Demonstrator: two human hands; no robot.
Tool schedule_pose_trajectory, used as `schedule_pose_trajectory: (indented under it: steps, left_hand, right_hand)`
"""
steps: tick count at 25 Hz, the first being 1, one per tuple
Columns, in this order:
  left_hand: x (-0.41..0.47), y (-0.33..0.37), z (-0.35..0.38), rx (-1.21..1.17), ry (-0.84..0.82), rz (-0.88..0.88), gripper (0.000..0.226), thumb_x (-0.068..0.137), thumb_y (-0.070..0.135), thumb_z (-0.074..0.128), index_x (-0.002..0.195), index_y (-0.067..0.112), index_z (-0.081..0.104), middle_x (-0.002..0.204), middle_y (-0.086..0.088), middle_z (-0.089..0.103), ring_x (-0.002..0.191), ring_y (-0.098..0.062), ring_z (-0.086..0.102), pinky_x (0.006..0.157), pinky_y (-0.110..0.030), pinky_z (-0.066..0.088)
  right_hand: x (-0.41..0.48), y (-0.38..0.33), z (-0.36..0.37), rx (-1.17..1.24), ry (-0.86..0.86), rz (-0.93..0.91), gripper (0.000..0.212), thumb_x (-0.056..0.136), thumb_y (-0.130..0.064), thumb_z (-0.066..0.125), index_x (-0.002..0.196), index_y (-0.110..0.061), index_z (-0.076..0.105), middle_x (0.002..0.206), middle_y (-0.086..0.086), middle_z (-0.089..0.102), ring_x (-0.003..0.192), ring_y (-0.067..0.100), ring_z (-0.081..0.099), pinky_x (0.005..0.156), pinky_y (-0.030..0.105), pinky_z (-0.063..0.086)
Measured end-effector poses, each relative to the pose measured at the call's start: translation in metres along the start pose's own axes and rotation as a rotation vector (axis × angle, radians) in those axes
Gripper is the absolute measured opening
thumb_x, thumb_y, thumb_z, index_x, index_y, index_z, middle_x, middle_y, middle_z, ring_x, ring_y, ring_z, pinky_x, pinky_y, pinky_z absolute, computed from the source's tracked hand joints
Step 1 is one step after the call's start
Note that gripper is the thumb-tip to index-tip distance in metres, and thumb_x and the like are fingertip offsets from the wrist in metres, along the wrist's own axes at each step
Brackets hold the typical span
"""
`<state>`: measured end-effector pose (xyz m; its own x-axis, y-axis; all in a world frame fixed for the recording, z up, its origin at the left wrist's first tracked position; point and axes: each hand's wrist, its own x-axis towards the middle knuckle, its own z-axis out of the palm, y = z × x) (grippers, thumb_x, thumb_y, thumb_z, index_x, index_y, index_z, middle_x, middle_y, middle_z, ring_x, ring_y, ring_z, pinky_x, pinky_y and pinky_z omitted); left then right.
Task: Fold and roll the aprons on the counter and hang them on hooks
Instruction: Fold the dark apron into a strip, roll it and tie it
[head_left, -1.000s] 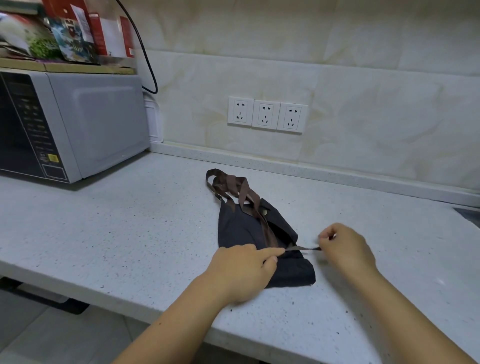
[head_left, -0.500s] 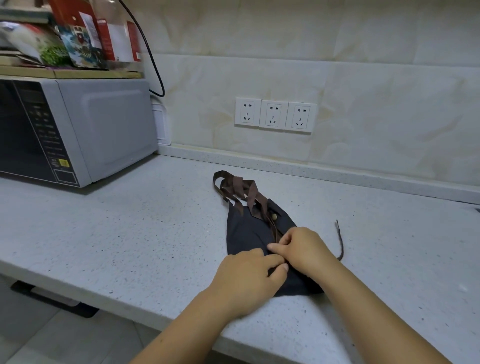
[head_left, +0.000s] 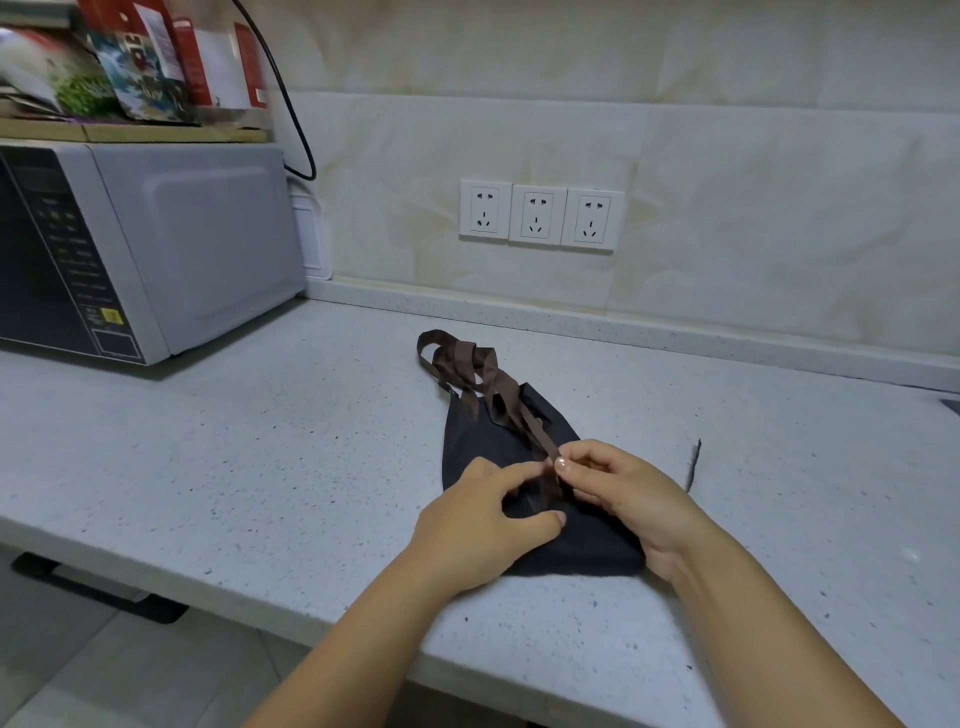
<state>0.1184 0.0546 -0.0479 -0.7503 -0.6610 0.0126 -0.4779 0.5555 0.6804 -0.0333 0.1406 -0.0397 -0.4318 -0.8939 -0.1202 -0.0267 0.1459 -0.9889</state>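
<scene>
A dark folded apron (head_left: 485, 441) lies on the speckled white counter (head_left: 260, 467), narrow end toward me. Its brown straps (head_left: 467, 369) are bunched at the far end, and one strap runs down over the bundle. My right hand (head_left: 623, 499) pinches that brown strap between thumb and fingers on top of the apron. My left hand (head_left: 483, 525) rests on the apron's left side, thumb and fingers curled at the strap beside the right hand. A thin dark strap end (head_left: 693, 465) sticks up to the right of my right hand.
A grey microwave (head_left: 130, 249) stands at the left with boxes and packets (head_left: 130, 62) stacked on top. Three wall sockets (head_left: 537, 215) sit on the tiled backsplash. A black cable (head_left: 291, 119) hangs behind the microwave. The counter's front edge runs below my forearms.
My right hand came in from the right, where it held the strap stretched out, and now pinches it over the bundle beside my left hand. The loose strap end trails to the right.
</scene>
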Motion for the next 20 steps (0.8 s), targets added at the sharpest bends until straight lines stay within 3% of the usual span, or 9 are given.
schedule_pose_trajectory:
  steps: [2,4,6,10,15,18,20]
  left_hand:
    - [0.001,0.002,0.0,-0.081,0.002,-0.002,0.034,0.081,0.064,0.06,0.115,0.06,0.055,0.105,0.022,0.049,0.098,0.004,0.053,0.085,-0.022,0.042]
    - [0.001,0.002,0.002,-0.186,0.024,0.016,0.015,0.082,0.058,0.064,0.097,0.058,0.064,0.1,0.027,0.055,0.095,0.004,0.055,0.086,-0.026,0.046]
    - [0.001,-0.001,0.006,-0.268,0.065,0.014,0.008,0.083,0.051,0.067,0.09,0.054,0.068,0.097,0.025,0.058,0.093,0.001,0.057,0.09,-0.033,0.048]
    - [0.002,-0.006,0.01,-0.395,0.124,-0.005,0.011,0.086,0.04,0.067,0.093,0.047,0.071,0.101,0.02,0.06,0.09,-0.006,0.058,0.091,-0.033,0.049]
    - [-0.001,-0.008,0.003,-0.519,-0.006,0.039,0.012,0.085,0.033,0.071,0.094,0.041,0.073,0.105,0.02,0.064,0.102,-0.011,0.06,0.095,-0.029,0.047]
    - [-0.001,-0.014,0.009,-0.491,0.08,0.0,0.01,0.092,0.038,0.061,0.094,0.036,0.071,0.101,0.011,0.069,0.099,-0.014,0.063,0.095,-0.038,0.05]
    - [-0.001,-0.015,0.012,-0.428,0.171,-0.013,0.016,0.096,0.036,0.054,0.089,0.031,0.068,0.094,0.005,0.069,0.093,-0.014,0.063,0.089,-0.037,0.051]
  right_hand:
    - [-0.002,0.0,0.001,-0.045,-0.047,-0.02,0.008,0.084,-0.02,0.071,0.09,-0.019,0.075,0.101,-0.004,0.072,0.096,0.007,0.065,0.087,0.019,0.048]
    - [-0.003,-0.001,0.002,-0.082,-0.061,-0.031,0.008,0.082,-0.018,0.073,0.089,-0.017,0.077,0.109,-0.012,0.07,0.1,-0.004,0.063,0.081,0.011,0.047]
    - [-0.005,-0.001,0.004,-0.102,-0.065,-0.048,0.009,0.081,-0.019,0.074,0.09,-0.018,0.077,0.112,-0.016,0.067,0.101,-0.008,0.061,0.08,0.008,0.046]
    - [-0.01,0.002,0.006,-0.094,-0.097,-0.1,0.015,0.085,-0.02,0.071,0.099,-0.021,0.076,0.112,-0.009,0.07,0.107,0.004,0.063,0.095,0.021,0.046]
    - [-0.017,0.0,0.006,-0.069,-0.133,-0.098,0.017,0.087,-0.016,0.067,0.101,-0.019,0.076,0.111,-0.013,0.071,0.107,0.001,0.062,0.089,0.015,0.046]
    - [-0.02,0.002,0.006,-0.061,-0.065,-0.099,0.018,0.091,-0.022,0.062,0.104,-0.025,0.074,0.106,-0.013,0.072,0.103,0.002,0.064,0.088,0.017,0.046]
    - [-0.024,0.005,0.004,-0.092,0.008,-0.116,0.011,0.086,-0.024,0.069,0.096,-0.026,0.07,0.097,-0.01,0.071,0.096,0.006,0.064,0.081,0.018,0.046]
